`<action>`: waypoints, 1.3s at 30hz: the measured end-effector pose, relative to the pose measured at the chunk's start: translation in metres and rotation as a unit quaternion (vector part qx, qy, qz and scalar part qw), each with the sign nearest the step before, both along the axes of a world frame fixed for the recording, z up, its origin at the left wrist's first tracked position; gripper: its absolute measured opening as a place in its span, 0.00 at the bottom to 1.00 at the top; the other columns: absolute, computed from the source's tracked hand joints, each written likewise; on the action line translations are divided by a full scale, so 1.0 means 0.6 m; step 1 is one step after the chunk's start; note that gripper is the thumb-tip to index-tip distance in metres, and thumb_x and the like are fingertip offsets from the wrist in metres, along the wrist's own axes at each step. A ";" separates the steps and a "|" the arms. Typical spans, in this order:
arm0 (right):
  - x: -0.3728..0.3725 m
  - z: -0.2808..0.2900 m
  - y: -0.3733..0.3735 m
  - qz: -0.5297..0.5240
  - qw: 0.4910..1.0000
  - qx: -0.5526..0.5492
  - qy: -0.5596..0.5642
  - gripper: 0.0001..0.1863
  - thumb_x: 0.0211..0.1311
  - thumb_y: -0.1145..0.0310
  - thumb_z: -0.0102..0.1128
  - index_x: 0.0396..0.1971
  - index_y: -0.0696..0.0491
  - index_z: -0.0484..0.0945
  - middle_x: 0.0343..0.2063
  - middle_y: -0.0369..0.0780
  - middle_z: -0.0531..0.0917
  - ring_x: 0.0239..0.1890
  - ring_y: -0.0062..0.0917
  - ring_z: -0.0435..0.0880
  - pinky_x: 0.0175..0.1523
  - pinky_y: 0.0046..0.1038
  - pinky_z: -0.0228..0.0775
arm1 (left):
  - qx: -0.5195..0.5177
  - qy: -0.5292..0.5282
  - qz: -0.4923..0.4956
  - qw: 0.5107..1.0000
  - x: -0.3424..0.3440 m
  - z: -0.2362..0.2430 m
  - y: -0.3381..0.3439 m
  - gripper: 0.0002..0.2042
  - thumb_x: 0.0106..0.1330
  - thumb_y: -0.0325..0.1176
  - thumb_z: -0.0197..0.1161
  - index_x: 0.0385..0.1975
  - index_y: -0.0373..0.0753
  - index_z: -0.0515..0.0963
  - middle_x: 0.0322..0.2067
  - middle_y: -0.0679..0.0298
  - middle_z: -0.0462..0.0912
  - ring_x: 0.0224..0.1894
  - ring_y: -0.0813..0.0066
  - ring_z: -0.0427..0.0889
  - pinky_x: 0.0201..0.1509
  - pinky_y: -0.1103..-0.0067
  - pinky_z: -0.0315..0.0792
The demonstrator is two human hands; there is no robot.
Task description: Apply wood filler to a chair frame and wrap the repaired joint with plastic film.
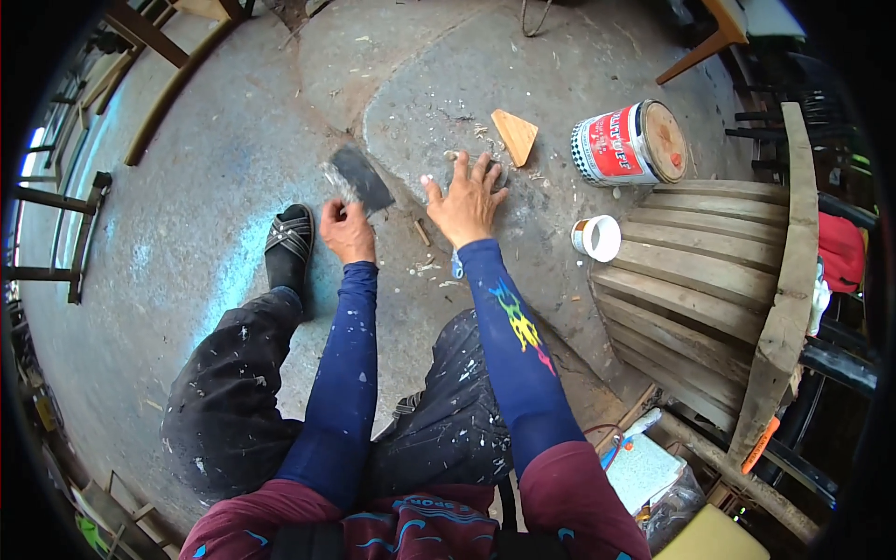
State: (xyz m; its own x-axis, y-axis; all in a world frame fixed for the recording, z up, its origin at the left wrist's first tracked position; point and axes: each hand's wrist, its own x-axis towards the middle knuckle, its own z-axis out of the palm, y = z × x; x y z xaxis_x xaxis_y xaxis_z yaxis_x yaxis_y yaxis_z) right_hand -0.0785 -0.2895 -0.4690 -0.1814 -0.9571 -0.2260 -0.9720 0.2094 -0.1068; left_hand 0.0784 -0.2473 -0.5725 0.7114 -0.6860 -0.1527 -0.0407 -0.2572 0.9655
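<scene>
My left hand (347, 231) is closed, its thumb and fingers pinching the end of a dark grey, flat rectangular piece (362, 179) with crumpled clear plastic at one edge. I cannot tell exactly what that piece is. To its right, my right hand (464, 203) is spread palm down, low over the concrete floor, fingers apart. Small pale bits lie by its fingertips, and a roundish dark patch shows partly behind them. Beyond the fingertips is a light wooden wedge-shaped block (515, 137). Between my hands lies a short brown stick (423, 232).
A paint can (611, 145) lies on its side at right, its lid facing right. Below it are a small white tub (597, 238) and a slatted wooden piece (700, 263). An orange-handled tool (761, 445) sits lower right. Wooden chair frames (177, 93) stand at upper left.
</scene>
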 end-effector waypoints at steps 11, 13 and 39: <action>-0.138 0.086 0.038 -0.058 0.968 -0.096 -0.225 0.15 0.68 0.65 0.57 0.43 0.64 0.80 0.23 0.52 0.84 0.27 0.46 0.85 0.38 0.43 0.75 | -0.208 -0.170 -0.273 0.924 -0.183 0.151 0.057 0.18 0.53 0.40 0.75 0.37 0.34 0.81 0.40 0.50 0.84 0.38 0.59 0.84 0.45 0.69 0.77; -0.144 0.063 0.055 -0.010 0.965 -0.175 -0.194 0.15 0.64 0.72 0.55 0.46 0.64 0.79 0.31 0.55 0.84 0.34 0.49 0.84 0.44 0.43 0.75 | 0.233 0.004 -0.165 0.958 -0.189 0.095 0.065 0.25 0.56 0.52 0.72 0.34 0.30 0.80 0.38 0.44 0.84 0.37 0.54 0.84 0.44 0.66 0.76; -0.105 -0.038 0.052 0.216 0.971 -0.068 0.072 0.10 0.63 0.73 0.51 0.32 0.61 0.82 0.42 0.50 0.78 0.48 0.44 0.77 0.51 0.43 0.74 | 0.269 0.086 -0.410 0.867 -0.155 0.045 0.052 0.29 0.74 0.55 0.44 0.43 0.32 0.81 0.40 0.35 0.81 0.51 0.35 0.79 0.57 0.56 0.70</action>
State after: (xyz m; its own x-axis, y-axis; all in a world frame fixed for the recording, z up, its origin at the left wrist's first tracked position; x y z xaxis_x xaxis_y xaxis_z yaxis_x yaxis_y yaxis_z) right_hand -0.1413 -0.2582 -0.4915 0.2231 -0.9701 -0.0952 -0.9730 -0.2275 0.0390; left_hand -0.0148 -0.2158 -0.5453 -0.0470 -0.7465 -0.6637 -0.2904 -0.6256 0.7241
